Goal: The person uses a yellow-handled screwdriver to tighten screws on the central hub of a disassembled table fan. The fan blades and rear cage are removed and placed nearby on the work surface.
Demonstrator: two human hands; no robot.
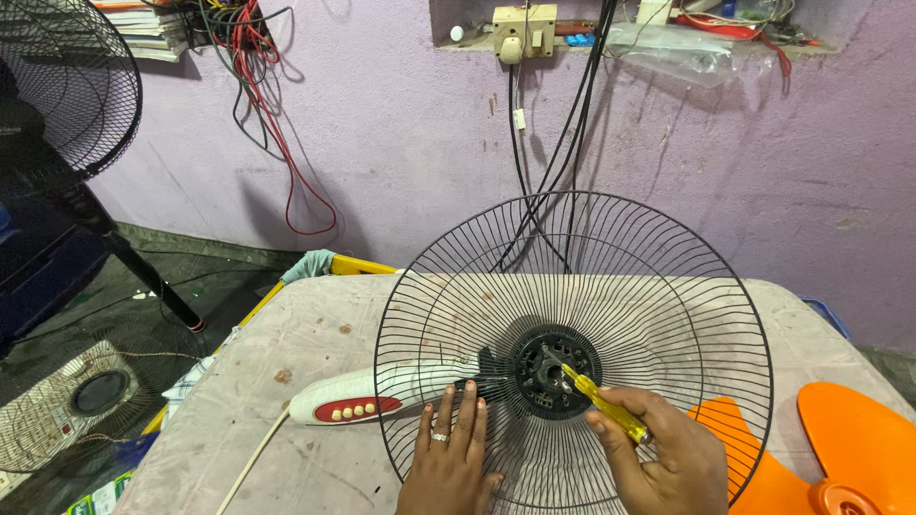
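A black wire fan guard point(572, 286) stands tilted on the table, fixed to a white fan body point(382, 391) with red buttons. My right hand point(668, 458) grips a yellow-handled screwdriver point(601, 401), its tip set into the black centre hub point(553, 372) of the guard. My left hand point(453, 458), wearing a ring, rests flat with fingers spread on the lower wires just left of the hub, holding nothing.
Orange fan blades point(840, 448) lie at the table's right corner. A white cord point(253, 458) trails off the worn table point(315, 324). Another black fan point(57, 95) stands at left, with a guard on the floor point(86, 391). Cables hang on the purple wall.
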